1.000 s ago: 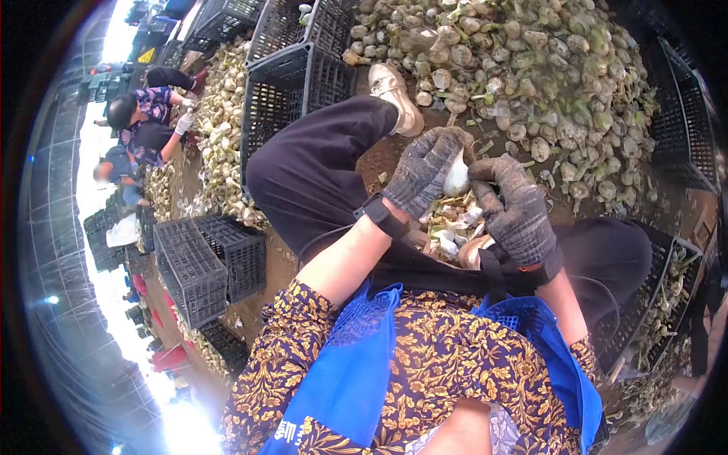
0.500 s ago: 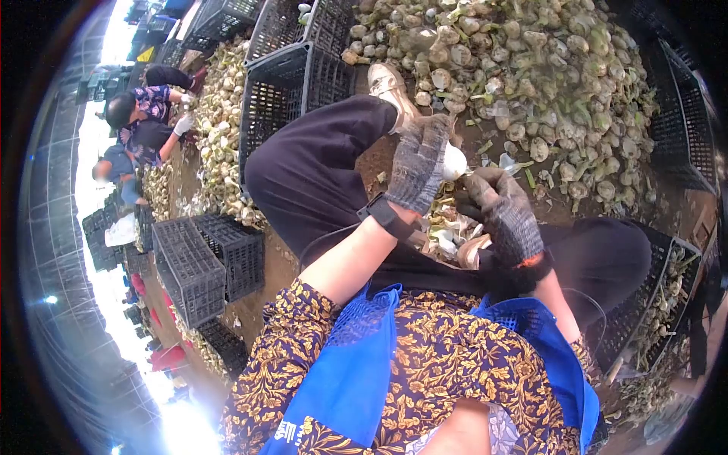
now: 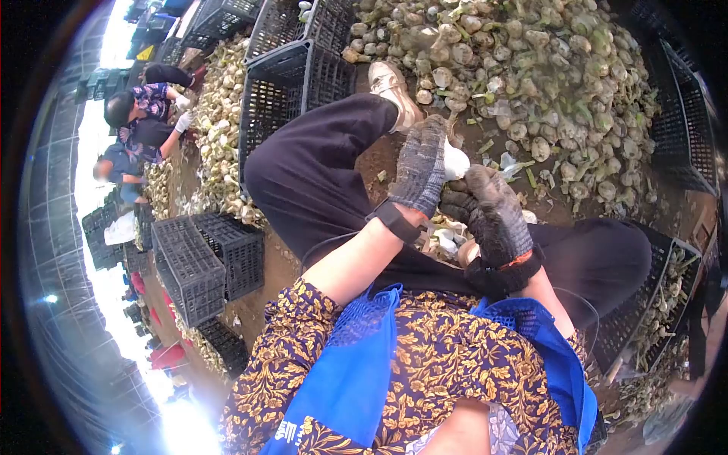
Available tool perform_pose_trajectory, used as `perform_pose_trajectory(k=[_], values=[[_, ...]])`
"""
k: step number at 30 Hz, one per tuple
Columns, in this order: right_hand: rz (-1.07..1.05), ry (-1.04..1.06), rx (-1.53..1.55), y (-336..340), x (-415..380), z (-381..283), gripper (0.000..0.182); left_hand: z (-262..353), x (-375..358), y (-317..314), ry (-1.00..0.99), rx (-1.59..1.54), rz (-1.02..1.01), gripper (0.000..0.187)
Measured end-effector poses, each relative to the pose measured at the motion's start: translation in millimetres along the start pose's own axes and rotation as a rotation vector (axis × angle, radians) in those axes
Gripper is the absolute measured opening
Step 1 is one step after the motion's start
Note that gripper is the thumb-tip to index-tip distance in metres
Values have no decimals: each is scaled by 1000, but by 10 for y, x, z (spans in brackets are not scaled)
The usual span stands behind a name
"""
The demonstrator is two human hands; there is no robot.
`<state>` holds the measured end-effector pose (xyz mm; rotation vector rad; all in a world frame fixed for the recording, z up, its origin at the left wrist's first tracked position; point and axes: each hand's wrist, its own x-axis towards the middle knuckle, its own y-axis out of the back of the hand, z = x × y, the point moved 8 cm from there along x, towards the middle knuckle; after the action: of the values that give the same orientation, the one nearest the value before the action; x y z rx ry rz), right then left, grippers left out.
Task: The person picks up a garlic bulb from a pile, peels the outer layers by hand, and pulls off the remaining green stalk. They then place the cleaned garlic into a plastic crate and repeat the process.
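Left hand (image 3: pixel 422 163): gloved, wrapped snugly around one white bulb (image 3: pixel 456 163). Best bet here is probably a firm, steady cradle, no crushing; the knit glove should give decent traction.
Bulb spot: poking out of the left glove, between the two hands, held up off the ground. Turning it a bit at a time likely keeps a good side facing the fingertips.
Right hand (image 3: pixel 497 216): gloved, fingers curled in, tips right up by the bulb's right side. Can't tell if they're pinching anything. Light fingertip work likely beats yanking.

Co-workers (image 3: pixel 148 125): two at far left, the nearer one in white gloves.
Side-by-side crates (image 3: pixel 188 258): two, plus one more lower crate (image 3: pixel 224 347) just below.
Middle crates (image 3: pixel 327 72): two, end to end, near one pale shoe (image 3: pixel 390 87).
Loose scraps (image 3: pixel 446 241): a pile under the hands, too jumbled to count.
Heap of bulbs (image 3: pixel 523 76): loads, way too many to count.
Upper-right crate (image 3: pixel 686 114): at least one, that edge is too dark to be sure.
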<state>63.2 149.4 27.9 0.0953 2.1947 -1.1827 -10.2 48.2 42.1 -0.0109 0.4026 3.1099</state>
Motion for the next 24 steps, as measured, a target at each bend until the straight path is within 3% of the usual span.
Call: perform_pose_trajectory(k=[1, 2, 4, 7, 8, 11, 13, 14, 15, 17, 19, 21, 22, 24], values=[[56, 18, -126, -24, 7, -16, 27, -43, -35, 18, 190, -426, 108, 26], [114, 37, -251, -15, 5, -39, 24, -76, -15, 24, 189, -426, 105, 26], [91, 71, -268, 15, -3, -33, 21, 200, 60, 47, -146, 427, 46, 33], [40, 89, -311, 43, -30, -32, 20, 282, 73, -29, -46, 675, -111, 35], [60, 13, -169, 51, -24, -16, 22, 229, 81, -45, -47, 676, -110, 35], [12, -110, 67, 0, -20, -20, 31, -59, 66, -26, 98, 414, -35, 34], [65, 90, -108, -19, -48, -157, 32, -297, -78, -147, 437, -749, -99, 29], [133, 188, -246, -20, -88, -232, 34, 53, -122, -123, 385, -521, -133, 27], [133, 187, -247, 42, -61, -199, 34, 31, -154, -119, 384, -521, -132, 27], [99, 463, -698, -3, -61, -314, 34, -3, -180, -114, 270, -420, -210, 27], [48, 420, -537, 8, -78, -293, 36, -52, -177, -83, 243, -475, -132, 25], [123, 122, -290, 73, -93, -216, 38, 115, -174, -42, 74, -292, -107, 24], [118, 120, -324, 38, -105, -250, 40, 93, -148, -33, 74, -292, -108, 24], [139, 103, -412, 37, -56, -244, 40, 610, -350, -105, -847, 576, -27, 24]])
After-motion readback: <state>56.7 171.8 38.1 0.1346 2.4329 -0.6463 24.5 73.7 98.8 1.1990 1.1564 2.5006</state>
